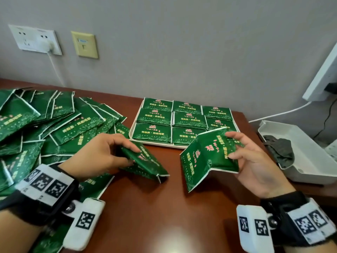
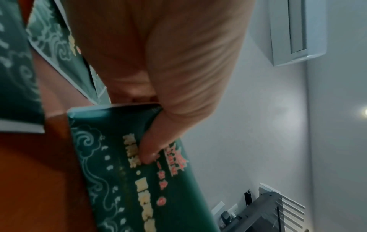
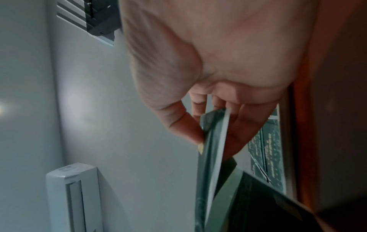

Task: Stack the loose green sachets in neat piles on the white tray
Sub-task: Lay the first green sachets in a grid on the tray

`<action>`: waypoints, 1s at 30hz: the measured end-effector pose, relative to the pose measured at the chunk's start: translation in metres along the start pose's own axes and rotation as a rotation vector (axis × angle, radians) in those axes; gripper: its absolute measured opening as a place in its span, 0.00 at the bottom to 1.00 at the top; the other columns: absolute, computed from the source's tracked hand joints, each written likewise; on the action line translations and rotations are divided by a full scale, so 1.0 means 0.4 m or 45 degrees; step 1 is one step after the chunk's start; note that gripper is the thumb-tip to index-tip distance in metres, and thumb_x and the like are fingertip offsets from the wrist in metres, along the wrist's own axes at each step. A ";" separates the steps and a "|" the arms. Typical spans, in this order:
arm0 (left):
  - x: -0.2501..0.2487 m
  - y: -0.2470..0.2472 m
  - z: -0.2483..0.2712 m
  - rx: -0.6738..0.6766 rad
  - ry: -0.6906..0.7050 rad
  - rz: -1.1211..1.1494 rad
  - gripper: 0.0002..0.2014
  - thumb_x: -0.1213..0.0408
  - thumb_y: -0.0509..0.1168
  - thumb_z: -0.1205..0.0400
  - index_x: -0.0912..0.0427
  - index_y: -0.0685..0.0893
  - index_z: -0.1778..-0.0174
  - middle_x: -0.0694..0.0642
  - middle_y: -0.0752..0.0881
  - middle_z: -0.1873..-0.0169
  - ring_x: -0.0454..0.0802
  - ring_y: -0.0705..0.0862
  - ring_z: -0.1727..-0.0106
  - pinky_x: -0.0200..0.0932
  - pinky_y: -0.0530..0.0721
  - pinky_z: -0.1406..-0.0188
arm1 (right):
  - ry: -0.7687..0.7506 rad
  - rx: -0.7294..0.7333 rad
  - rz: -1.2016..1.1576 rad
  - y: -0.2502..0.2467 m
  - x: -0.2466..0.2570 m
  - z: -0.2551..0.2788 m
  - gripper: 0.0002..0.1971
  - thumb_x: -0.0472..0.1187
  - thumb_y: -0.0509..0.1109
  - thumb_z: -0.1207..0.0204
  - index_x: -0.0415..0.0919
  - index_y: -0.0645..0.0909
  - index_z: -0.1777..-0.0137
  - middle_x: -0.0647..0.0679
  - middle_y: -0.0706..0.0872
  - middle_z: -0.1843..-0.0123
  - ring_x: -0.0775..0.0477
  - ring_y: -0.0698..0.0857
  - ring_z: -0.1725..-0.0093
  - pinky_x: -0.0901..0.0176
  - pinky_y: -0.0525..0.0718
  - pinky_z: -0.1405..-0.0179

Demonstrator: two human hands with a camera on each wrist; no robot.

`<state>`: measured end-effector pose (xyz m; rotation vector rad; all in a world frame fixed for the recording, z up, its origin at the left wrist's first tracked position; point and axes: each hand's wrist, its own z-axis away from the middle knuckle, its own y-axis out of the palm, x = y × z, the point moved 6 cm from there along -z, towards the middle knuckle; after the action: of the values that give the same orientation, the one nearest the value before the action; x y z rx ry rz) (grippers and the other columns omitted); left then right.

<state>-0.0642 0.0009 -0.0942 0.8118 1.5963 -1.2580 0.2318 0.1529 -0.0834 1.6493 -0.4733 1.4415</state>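
Note:
A heap of loose green sachets point(image 1: 54, 125) covers the left of the brown table. The white tray point(image 1: 131, 132) at the back centre holds piles of green sachets point(image 1: 187, 120) in rows. My left hand point(image 1: 102, 154) pinches a few sachets point(image 1: 145, 161) point(image 2: 135, 180) held edge-on over the table, thumb on top. My right hand point(image 1: 251, 157) grips a small fanned bunch of sachets point(image 1: 206, 157) point(image 3: 210, 157) between thumb and fingers, just in front of the tray's near right corner.
A white open box point(image 1: 306, 161) with dark cloth inside stands at the right table edge. White cables point(image 1: 279, 113) run along the back wall. Wall sockets point(image 1: 36, 40) sit above the heap. Bare table point(image 1: 164, 207) lies between my wrists.

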 end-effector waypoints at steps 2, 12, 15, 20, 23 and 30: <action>-0.009 -0.008 0.002 -0.099 0.034 -0.089 0.13 0.73 0.81 0.32 0.47 0.94 0.64 0.45 0.83 0.65 0.38 0.81 0.73 0.35 0.79 0.80 | -0.038 0.010 -0.073 -0.002 0.017 0.009 0.24 0.22 0.59 0.36 0.42 0.80 0.44 0.38 0.91 0.46 0.40 0.92 0.53 0.49 0.93 0.63; -0.043 -0.005 0.016 -0.250 0.106 0.169 0.05 0.69 0.77 0.31 0.62 0.91 0.61 0.53 0.93 0.63 0.43 0.89 0.69 0.29 0.80 0.77 | -0.177 -0.019 0.013 -0.008 0.036 0.030 0.10 0.33 0.68 0.35 0.44 0.90 0.64 0.37 0.91 0.56 0.43 0.90 0.63 0.55 0.90 0.63; -0.031 0.007 0.008 -0.330 0.091 0.040 0.08 0.60 0.76 0.28 0.55 0.89 0.55 0.48 0.92 0.60 0.43 0.89 0.67 0.31 0.83 0.65 | -0.048 0.049 0.364 0.019 -0.019 0.015 0.16 0.41 0.84 0.42 0.40 0.89 0.54 0.37 0.90 0.59 0.45 0.88 0.65 0.59 0.84 0.70; 0.019 -0.002 -0.005 -0.415 -0.095 -0.169 0.05 0.54 0.72 0.19 0.47 0.84 0.49 0.50 0.89 0.52 0.41 0.84 0.67 0.41 0.78 0.63 | 0.249 0.196 1.043 0.042 -0.105 0.014 0.18 0.36 0.82 0.29 0.44 0.81 0.42 0.45 0.82 0.72 0.46 0.81 0.71 0.57 0.79 0.77; 0.035 -0.001 -0.007 -0.377 -0.210 -0.111 0.06 0.55 0.72 0.19 0.50 0.84 0.49 0.54 0.89 0.52 0.44 0.85 0.64 0.43 0.80 0.60 | 0.189 0.169 1.254 0.035 -0.106 0.010 0.24 0.45 0.87 0.35 0.49 0.79 0.43 0.54 0.75 0.76 0.53 0.71 0.77 0.56 0.70 0.76; 0.037 0.034 0.007 -0.035 -0.300 -0.019 0.27 0.71 0.84 0.33 0.43 0.85 0.44 0.50 0.89 0.46 0.51 0.91 0.51 0.47 0.86 0.45 | -0.059 0.192 1.529 0.038 -0.094 -0.006 0.42 0.60 0.89 0.48 0.69 0.75 0.32 0.67 0.78 0.31 0.70 0.74 0.31 0.69 0.75 0.38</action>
<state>-0.0567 0.0010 -0.1128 0.6111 1.4288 -1.2885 0.2094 0.1369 -0.1133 1.5304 -1.5876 2.2938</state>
